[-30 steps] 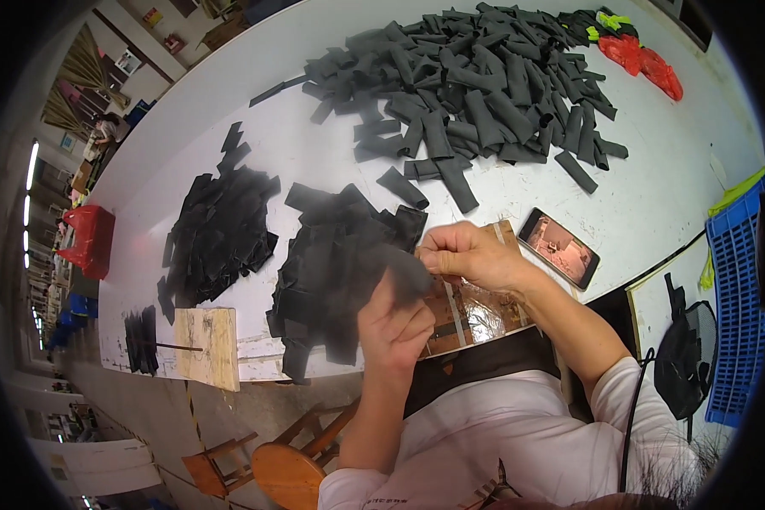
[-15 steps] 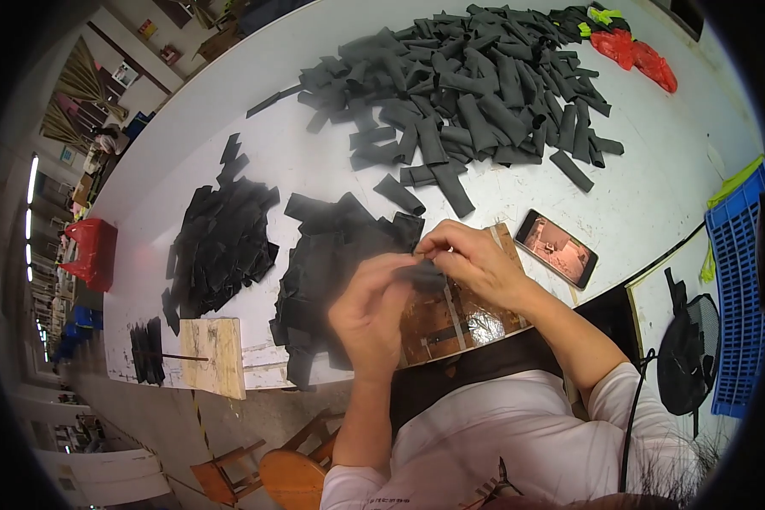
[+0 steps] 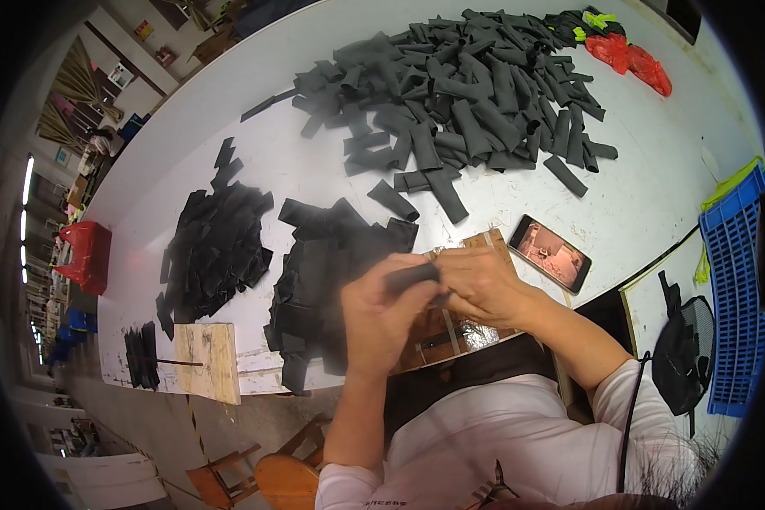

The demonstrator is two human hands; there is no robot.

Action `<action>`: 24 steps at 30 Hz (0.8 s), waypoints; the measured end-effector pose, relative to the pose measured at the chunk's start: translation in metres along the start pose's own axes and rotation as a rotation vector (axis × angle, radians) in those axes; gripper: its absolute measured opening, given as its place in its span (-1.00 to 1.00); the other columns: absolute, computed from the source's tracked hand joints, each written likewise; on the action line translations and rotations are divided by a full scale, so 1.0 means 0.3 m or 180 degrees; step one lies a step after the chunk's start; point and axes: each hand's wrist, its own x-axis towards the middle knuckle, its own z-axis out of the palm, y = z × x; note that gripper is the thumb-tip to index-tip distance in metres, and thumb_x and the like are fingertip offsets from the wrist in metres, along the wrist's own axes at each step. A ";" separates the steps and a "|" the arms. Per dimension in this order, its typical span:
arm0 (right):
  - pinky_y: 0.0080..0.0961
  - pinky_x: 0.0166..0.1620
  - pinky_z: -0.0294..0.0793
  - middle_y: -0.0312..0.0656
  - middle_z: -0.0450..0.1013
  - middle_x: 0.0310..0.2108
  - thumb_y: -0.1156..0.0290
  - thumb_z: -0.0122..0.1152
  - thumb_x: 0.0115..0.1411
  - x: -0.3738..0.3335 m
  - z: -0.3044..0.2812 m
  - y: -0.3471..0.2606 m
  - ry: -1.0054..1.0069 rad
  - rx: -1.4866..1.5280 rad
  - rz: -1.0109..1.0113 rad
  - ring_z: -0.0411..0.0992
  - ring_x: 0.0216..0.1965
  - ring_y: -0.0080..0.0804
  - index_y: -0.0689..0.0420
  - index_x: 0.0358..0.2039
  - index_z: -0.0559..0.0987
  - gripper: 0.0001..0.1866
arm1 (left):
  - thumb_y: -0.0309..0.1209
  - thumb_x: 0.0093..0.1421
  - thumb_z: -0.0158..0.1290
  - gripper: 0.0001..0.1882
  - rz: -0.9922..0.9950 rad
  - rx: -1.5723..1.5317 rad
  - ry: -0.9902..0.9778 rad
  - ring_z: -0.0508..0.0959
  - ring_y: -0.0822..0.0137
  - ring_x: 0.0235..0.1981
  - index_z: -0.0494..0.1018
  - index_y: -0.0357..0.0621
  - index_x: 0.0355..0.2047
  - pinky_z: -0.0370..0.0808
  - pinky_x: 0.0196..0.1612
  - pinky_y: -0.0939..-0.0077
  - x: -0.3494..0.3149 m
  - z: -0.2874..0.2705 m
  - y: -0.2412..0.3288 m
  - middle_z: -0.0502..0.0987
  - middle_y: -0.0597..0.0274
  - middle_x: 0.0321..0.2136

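Likely light and soft, the dark tube [image 3: 410, 276] is held up between the 2 hands, in front of the stacked black pieces [image 3: 308, 280] and beside the brown board [image 3: 499, 247] on the desk [image 3: 646, 161]. The left hand [image 3: 376, 310] has its fingers clamped around it, thumb along the near side; the right hand [image 3: 484, 285] is curled against its right end — whether those fingers pinch it or only touch it, I cannot tell. Its matt surface looks like cloth or thin foam, so I would expect it to bend and flatten easily, slip little and hardly break. A light grip on the wall near 1 end seems best — squeezing the middle would probably collapse it, as with the loose tubes [image 3: 476, 102] beyond
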 end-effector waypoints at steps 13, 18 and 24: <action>-0.19 -0.42 0.38 0.00 0.41 -0.61 0.23 0.15 0.06 0.046 -0.055 -0.022 -0.0478 -0.0150 0.0177 0.42 -0.47 0.02 0.23 -0.55 0.49 -0.71 | -0.51 0.20 -0.04 -0.86 0.0594 -0.0793 0.0757 0.53 0.29 -0.36 0.44 -0.36 -0.33 0.48 -0.28 0.50 -0.026 0.011 -0.014 0.52 -0.01 -0.31; -0.21 -0.44 0.37 -0.02 0.42 -0.58 0.22 0.19 0.04 0.065 -0.038 -0.065 -0.0593 -0.0087 0.0454 0.43 -0.49 -0.04 0.20 -0.56 0.52 -0.73 | -0.40 0.18 0.01 -0.82 0.0310 -0.1752 0.0695 0.46 0.17 -0.26 0.40 -0.31 -0.32 0.39 -0.06 0.22 -0.032 -0.025 -0.041 0.48 -0.03 -0.33; -0.20 -0.44 0.37 0.01 0.44 -0.55 0.23 0.17 0.06 0.038 -0.006 -0.038 -0.0377 -0.0036 0.0328 0.43 -0.48 -0.02 0.20 -0.55 0.53 -0.73 | -0.41 0.18 0.01 -0.81 0.0535 -0.0992 0.0826 0.48 0.18 -0.27 0.41 -0.32 -0.33 0.38 -0.06 0.25 -0.040 -0.044 -0.058 0.50 -0.02 -0.35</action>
